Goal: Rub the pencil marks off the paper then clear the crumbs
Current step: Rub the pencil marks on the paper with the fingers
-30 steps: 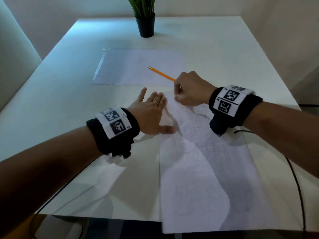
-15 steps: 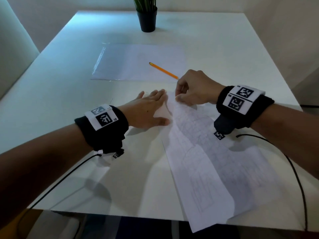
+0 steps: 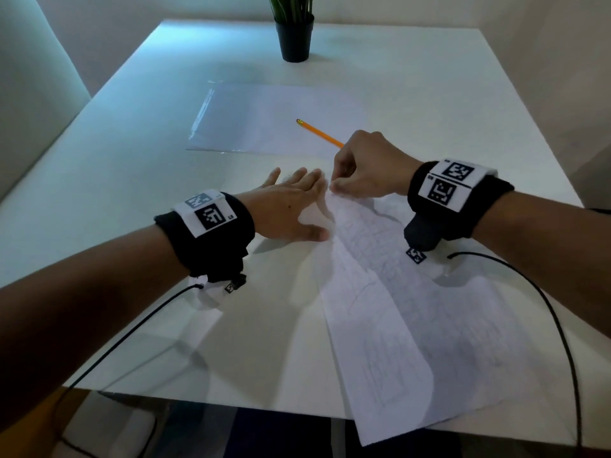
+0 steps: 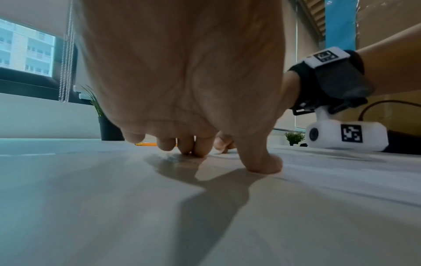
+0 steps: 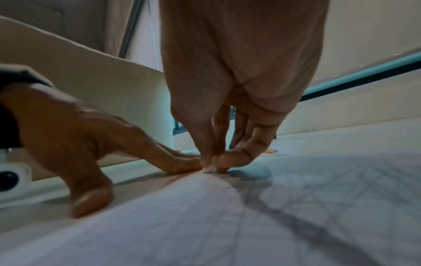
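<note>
An office: white desk [image 3: 429,94], potted plant [image 3: 294,31] (window blinds behind).

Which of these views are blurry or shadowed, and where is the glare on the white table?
Head view: mostly sharp; pale window glare on the white table far left, hand shadows over the pencil-marked white paper sheet. Left wrist view: the left hand looms large, soft, casting a dark shadow on the table. Right wrist view: dim; the paper is smeared, the right hand pinching something small and pale.
</note>
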